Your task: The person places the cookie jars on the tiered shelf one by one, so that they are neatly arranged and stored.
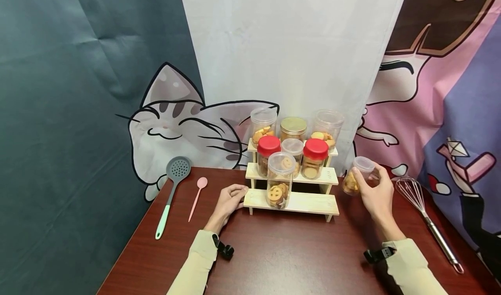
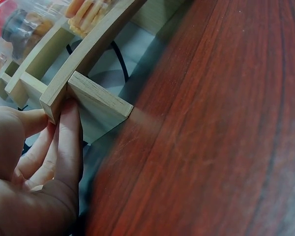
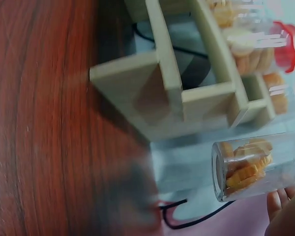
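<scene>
The person is holding a small clear jar (image 1: 358,175) of yellow biscuits in the right hand (image 1: 377,193), fingers curling round its side and its clear lid, just off the right end of the wooden stepped rack (image 1: 309,203) and above the dark red table (image 1: 293,256). In the right wrist view the jar (image 3: 258,167) is lying tilted in the fingers (image 3: 280,206), near the rack's end board (image 3: 137,93) but not touching it. The left hand (image 1: 228,201) is resting against the rack's left end; the left wrist view is showing straight fingers (image 2: 69,142) pressing on the lowest step's end and side board (image 2: 101,105), gripping nothing. On the rack, seven other jars are standing: one clear-lidded jar of biscuits (image 1: 279,180) on the bottom step, two red-lidded jars (image 1: 315,158) flanking a clear one on the middle step, and a gold-lidded jar (image 1: 293,130) between two clear ones at the top. A slotted spoon (image 1: 172,190) and a pink spoon (image 1: 197,197) are lying to the left, a whisk (image 1: 424,214) to the right.
</scene>
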`<action>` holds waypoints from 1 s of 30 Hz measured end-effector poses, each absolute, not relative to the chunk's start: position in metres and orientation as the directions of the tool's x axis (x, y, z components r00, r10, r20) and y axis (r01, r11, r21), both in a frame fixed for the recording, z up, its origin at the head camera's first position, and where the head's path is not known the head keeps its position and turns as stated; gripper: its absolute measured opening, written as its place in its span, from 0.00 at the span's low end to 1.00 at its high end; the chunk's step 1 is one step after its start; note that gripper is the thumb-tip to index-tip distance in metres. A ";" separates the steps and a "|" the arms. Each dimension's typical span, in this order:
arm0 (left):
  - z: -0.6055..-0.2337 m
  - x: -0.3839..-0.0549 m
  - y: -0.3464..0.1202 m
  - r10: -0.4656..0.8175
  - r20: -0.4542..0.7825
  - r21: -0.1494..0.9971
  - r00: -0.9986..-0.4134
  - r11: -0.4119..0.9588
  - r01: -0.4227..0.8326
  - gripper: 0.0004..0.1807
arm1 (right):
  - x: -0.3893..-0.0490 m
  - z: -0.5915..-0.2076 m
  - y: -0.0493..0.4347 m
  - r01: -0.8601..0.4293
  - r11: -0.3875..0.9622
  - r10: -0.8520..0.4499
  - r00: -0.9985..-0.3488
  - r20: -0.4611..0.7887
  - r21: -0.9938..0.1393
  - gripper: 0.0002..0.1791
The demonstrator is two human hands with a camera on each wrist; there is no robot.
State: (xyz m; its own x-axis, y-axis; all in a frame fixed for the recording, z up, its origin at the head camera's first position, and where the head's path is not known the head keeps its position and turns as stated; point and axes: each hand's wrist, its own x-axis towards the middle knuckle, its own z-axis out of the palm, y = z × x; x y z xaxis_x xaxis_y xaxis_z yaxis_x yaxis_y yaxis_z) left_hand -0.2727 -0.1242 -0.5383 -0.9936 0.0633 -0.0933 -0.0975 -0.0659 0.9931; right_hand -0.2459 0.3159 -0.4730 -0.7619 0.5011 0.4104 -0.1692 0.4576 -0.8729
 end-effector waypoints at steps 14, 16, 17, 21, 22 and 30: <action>-0.538 -0.272 -0.123 0.057 -0.094 0.992 -0.994 -0.083 -0.098 0.16 | -0.215 -0.463 0.272 -0.284 0.465 0.339 -0.818 0.465 -0.838 0.29; -0.539 -0.272 -0.124 0.058 -0.094 0.992 -0.994 -0.081 -0.099 0.16 | -0.213 -0.464 0.265 -0.294 0.457 0.312 -0.831 0.461 -0.839 0.28; -0.539 -0.272 -0.124 0.058 -0.093 0.992 -0.994 -0.080 -0.097 0.17 | -0.212 -0.465 0.261 -0.301 0.450 0.298 -0.837 0.459 -0.841 0.28; -0.539 -0.273 -0.124 0.059 -0.095 0.991 -0.994 -0.085 -0.099 0.17 | -0.210 -0.466 0.245 -0.320 0.427 0.244 -0.860 0.449 -0.846 0.30; -0.540 -0.273 -0.124 0.060 -0.093 0.992 -0.994 -0.084 -0.098 0.18 | -0.211 -0.467 0.241 -0.325 0.422 0.230 -0.865 0.446 -0.846 0.30; -0.538 -0.272 -0.123 0.053 -0.095 0.992 -0.994 -0.075 -0.099 0.16 | -0.215 -0.474 0.218 -0.360 0.401 0.168 -0.875 0.454 -0.843 0.33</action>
State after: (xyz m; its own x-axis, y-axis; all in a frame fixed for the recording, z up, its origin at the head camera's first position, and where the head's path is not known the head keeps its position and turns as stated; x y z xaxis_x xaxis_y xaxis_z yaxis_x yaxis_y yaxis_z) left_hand -0.2720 -0.1234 -0.5383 -0.9941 0.0527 -0.0947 -0.0985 -0.0747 0.9923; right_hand -0.2152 0.2177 -0.4736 -0.8752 0.1680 0.4536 -0.3598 0.4006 -0.8427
